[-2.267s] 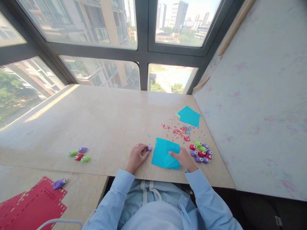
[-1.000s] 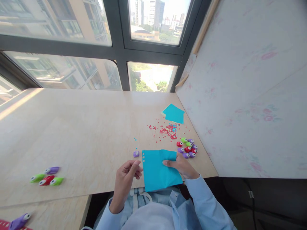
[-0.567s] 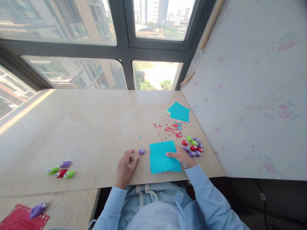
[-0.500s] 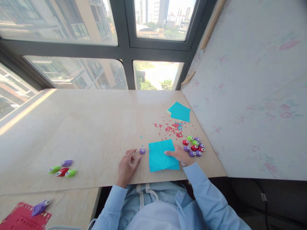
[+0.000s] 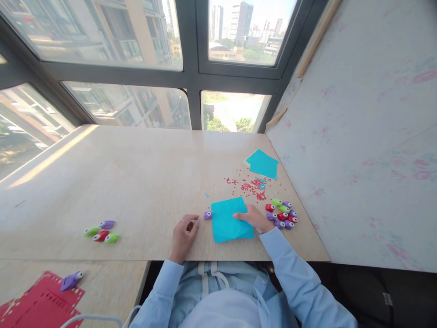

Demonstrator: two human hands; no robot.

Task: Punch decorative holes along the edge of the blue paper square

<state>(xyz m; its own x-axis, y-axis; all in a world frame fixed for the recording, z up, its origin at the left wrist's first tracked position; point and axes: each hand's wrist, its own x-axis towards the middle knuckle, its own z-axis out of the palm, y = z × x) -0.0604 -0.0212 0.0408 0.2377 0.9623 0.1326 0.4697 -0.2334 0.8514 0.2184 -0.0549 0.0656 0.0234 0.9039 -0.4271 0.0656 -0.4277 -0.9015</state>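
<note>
Sheets of red paper (image 5: 51,314) lie nearest, at lower left, at least two by the edges that show; one purple craft punch (image 5: 71,281) rests on top, perhaps simply parked there. One white cable (image 5: 92,316) loops in front.

The left hand (image 5: 185,234) is low at the counter (image 5: 136,173), its fingers curled in with a narrow gap; whether they enclose anything small, I cannot tell. The right hand (image 5: 255,218) grips one blue sheet (image 5: 229,223) by its right side, thumb on top and the other fingers hidden, which seems meant to hold the paper steady. A second purple punch (image 5: 208,215) stands just beside or touching the sheet's left edge, probably because such a tool takes paper from the edge.

Well to the left sits a group of four punches (image 5: 101,235): two green, one purple, one red. Right of the right hand, a cluster of ten punches (image 5: 282,216) counts five purple, three red and two green, presumably bunched to leave the sheet room. That makes sixteen altogether.

Beyond are red confetti (image 5: 261,196), too many to count, and fewer blue bits (image 5: 262,183). Farthest, one house-shaped blue sheet (image 5: 262,164) covers a pale one.
</note>
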